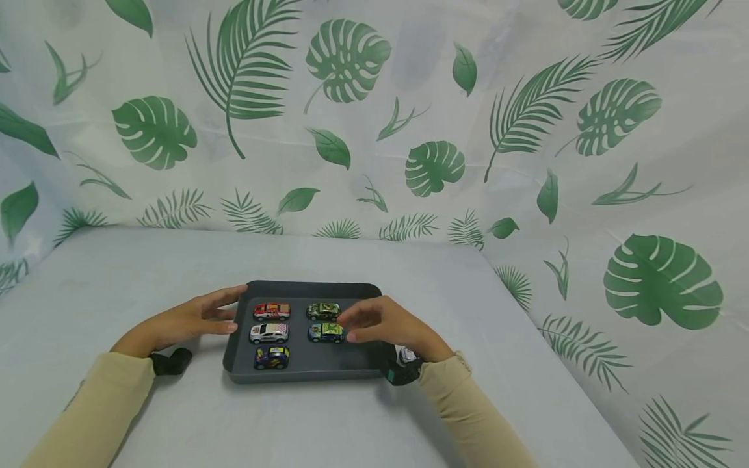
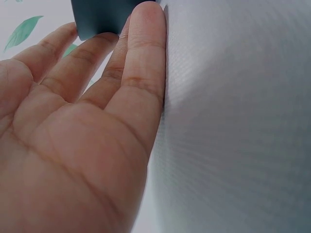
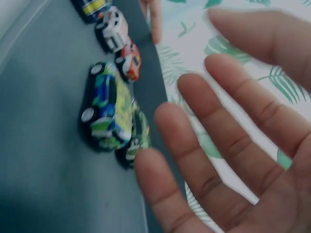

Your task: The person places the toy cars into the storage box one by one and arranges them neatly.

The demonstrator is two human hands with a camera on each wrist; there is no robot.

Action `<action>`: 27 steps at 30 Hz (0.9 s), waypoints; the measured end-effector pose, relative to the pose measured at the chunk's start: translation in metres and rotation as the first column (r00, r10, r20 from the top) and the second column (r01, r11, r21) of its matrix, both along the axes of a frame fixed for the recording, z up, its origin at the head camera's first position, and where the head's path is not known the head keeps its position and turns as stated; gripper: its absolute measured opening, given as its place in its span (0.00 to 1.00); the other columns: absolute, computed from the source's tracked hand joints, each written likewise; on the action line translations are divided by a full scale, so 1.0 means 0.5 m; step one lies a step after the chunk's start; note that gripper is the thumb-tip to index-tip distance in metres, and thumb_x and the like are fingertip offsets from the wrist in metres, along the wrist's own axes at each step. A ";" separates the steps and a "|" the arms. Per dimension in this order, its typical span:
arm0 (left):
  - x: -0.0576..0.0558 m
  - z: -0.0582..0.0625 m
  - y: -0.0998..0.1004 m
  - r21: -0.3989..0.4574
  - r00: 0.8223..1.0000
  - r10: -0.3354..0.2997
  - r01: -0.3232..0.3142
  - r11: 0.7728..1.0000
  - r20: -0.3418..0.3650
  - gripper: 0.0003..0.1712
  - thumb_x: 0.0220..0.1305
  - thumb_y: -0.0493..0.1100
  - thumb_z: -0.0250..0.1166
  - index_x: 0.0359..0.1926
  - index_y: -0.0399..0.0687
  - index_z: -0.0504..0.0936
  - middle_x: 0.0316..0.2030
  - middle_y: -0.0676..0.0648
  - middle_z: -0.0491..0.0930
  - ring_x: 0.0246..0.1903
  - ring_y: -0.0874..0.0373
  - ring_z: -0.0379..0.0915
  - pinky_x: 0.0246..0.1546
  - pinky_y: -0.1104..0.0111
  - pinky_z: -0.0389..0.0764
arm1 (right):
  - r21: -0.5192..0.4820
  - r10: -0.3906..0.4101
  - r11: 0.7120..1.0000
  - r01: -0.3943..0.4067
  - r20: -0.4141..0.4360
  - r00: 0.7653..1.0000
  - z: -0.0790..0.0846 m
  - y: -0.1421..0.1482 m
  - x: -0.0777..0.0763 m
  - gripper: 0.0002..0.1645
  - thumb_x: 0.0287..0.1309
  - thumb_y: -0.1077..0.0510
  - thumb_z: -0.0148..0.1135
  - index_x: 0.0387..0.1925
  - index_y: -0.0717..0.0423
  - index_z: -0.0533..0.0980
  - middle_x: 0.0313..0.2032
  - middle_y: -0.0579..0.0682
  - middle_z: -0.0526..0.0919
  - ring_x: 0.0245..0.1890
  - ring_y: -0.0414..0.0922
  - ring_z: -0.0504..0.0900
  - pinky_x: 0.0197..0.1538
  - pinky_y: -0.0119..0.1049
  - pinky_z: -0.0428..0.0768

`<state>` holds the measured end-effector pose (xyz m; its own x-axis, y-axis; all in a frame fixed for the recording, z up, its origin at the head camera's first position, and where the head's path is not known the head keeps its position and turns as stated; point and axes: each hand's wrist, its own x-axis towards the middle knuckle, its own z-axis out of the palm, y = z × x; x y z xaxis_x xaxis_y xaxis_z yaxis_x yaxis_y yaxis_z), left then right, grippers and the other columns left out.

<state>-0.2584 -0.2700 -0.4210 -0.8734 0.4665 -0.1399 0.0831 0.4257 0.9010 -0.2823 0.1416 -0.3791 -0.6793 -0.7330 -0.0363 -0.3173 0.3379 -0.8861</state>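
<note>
A dark grey tray (image 1: 316, 375) holds several small toy cars. On its left side sit a red car (image 1: 272, 312), a white car (image 1: 269, 334) and a dark blue-purple car (image 1: 272, 357). Toward the middle are a camouflage-green car (image 1: 320, 311) and a blue and lime-green car (image 1: 326, 333). My left hand (image 1: 184, 322) rests at the tray's left wall, fingers extended and fingertips against it in the left wrist view. Over the tray's right half hovers my right hand (image 1: 392, 322), its fingers (image 3: 182, 138) spread and empty, close beside the two green cars.
The tray stands on a table covered in white cloth (image 1: 146, 266). Behind and to the right hangs a white curtain (image 1: 380, 175) printed with green leaves. Dark cameras are strapped to both wrists, the right one (image 1: 402, 370) by the tray's right front corner.
</note>
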 end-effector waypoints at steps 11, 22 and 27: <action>-0.001 0.001 0.001 0.000 1.000 0.003 -0.003 1.000 -0.002 0.56 0.75 0.47 0.72 0.87 0.37 0.46 0.83 0.25 0.49 0.78 0.20 0.52 0.69 0.28 0.64 | -0.076 0.029 0.997 -0.031 -0.026 0.999 -0.002 0.037 0.004 0.22 0.70 0.66 0.69 0.60 0.74 0.80 0.59 0.75 0.82 0.56 0.71 0.84 0.58 0.39 0.85; -0.003 -0.004 -0.002 0.020 1.000 -0.008 0.008 1.000 0.006 0.56 0.75 0.46 0.72 0.87 0.36 0.45 0.83 0.25 0.48 0.77 0.20 0.52 0.70 0.29 0.63 | -0.062 -0.011 0.998 0.008 -0.049 0.999 -0.003 0.074 0.013 0.21 0.68 0.67 0.70 0.59 0.73 0.82 0.58 0.73 0.84 0.61 0.68 0.82 0.60 0.38 0.83; -0.003 -0.001 -0.002 0.009 1.000 -0.004 0.004 1.000 0.008 0.56 0.75 0.47 0.72 0.87 0.37 0.45 0.82 0.25 0.49 0.77 0.20 0.53 0.69 0.28 0.64 | -0.064 -0.037 0.997 0.033 -0.063 0.997 -0.006 0.090 0.017 0.20 0.69 0.64 0.70 0.59 0.70 0.83 0.57 0.70 0.85 0.60 0.66 0.83 0.61 0.40 0.82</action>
<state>-0.2597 -0.2710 -0.4216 -0.8706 0.4710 -0.1422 0.0777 0.4169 0.9056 -0.2735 0.1866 -0.3820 -0.7041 -0.7081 0.0535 -0.3628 0.2940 -0.8843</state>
